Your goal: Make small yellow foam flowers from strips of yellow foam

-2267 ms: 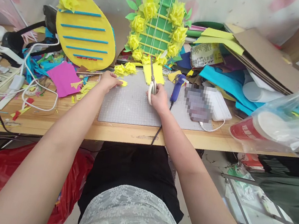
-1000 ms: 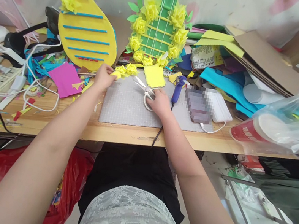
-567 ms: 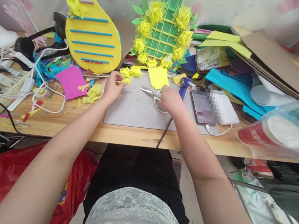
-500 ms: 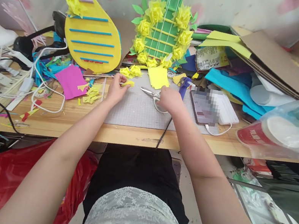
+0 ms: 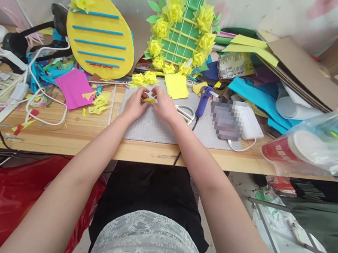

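Observation:
Over the grey cutting mat (image 5: 145, 129), my left hand (image 5: 135, 104) pinches a small piece of yellow paper (image 5: 148, 100). My right hand (image 5: 164, 106) has its fingers closed on the same piece from the other side; the fingers partly cover it. Beside my right wrist lie scissors, with white handle loops (image 5: 186, 113) showing and the blades hidden under the hand. Behind the hands are a stack of yellow paper squares (image 5: 176, 85) and yellow paper flowers (image 5: 144, 79). A blue glue gun (image 5: 204, 102) rests right of the scissors.
Two paper instruments lean at the wall: a yellow one (image 5: 100, 51) and a green one (image 5: 184, 37) with yellow flowers. Magenta paper (image 5: 74, 89), yellow scraps (image 5: 100, 103) and white cables lie left. A phone (image 5: 227, 119), cardboard (image 5: 306, 68) and a bagged cup (image 5: 285, 149) stand right.
My right hand has left the scissors on the mat and moved left to the yellow paper piece. Both hands now meet at it. The view has shifted slightly.

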`<state>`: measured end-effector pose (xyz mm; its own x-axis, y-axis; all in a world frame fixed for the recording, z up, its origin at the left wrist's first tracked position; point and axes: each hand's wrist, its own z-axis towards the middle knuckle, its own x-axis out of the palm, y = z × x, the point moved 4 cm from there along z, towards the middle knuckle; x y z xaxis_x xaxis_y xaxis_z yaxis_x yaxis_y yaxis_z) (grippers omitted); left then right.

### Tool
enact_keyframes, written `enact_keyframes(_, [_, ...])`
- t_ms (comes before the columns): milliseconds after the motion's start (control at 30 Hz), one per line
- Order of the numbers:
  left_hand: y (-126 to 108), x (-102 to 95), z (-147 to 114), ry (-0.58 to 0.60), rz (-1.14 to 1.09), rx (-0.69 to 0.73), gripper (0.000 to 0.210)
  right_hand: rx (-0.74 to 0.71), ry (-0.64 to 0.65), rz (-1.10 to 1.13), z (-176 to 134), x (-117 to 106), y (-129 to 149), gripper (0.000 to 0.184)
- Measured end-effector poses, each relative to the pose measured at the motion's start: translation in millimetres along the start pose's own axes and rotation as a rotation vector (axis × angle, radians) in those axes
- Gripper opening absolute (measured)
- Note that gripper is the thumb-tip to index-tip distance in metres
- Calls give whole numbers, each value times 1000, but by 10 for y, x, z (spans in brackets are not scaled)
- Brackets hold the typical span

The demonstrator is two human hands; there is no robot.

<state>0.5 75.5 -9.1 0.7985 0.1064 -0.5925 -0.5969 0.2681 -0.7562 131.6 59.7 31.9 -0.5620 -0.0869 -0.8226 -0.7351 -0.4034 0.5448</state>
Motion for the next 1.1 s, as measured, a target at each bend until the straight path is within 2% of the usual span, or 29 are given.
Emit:
enact_keyframes(133, [-35, -15, -16, 8, -27, -30, 41, 79, -14, 45, 69, 74, -53, 46])
enact_keyframes(400, [15, -42, -18, -48, -112, -33, 33, 120, -58, 83, 131, 112, -97, 39])
enact_keyframes(500, [110, -74, -5, -102, -172, -62, 33, 115, -103, 97, 0, 14, -101, 37])
enact_keyframes(600, [215, -132, 13, -160, -241, -105, 35, 182, -131, 69, -303, -215, -170, 20])
enact_keyframes(667, [264, -178, 28, -199, -287, -128, 35, 288, -173, 11, -552, -415, -298, 12])
enact_keyframes(767, [303, -248, 61, -261, -354, -157, 34, 478, -279, -68, -848, -677, -605, 25])
enact_keyframes(833, [324, -297, 82, -309, -397, -190, 33, 536, -390, -95, -916, -780, -822, 27])
enact_keyframes(933, [363, -385, 91, -378, -431, -248, 32, 507, -510, -91, -813, -785, -1072, 38])
enact_keyframes(1100, [464, -592, 50, -420, -389, -285, 31, 633, -457, -16, -559, -605, -1280, 45])
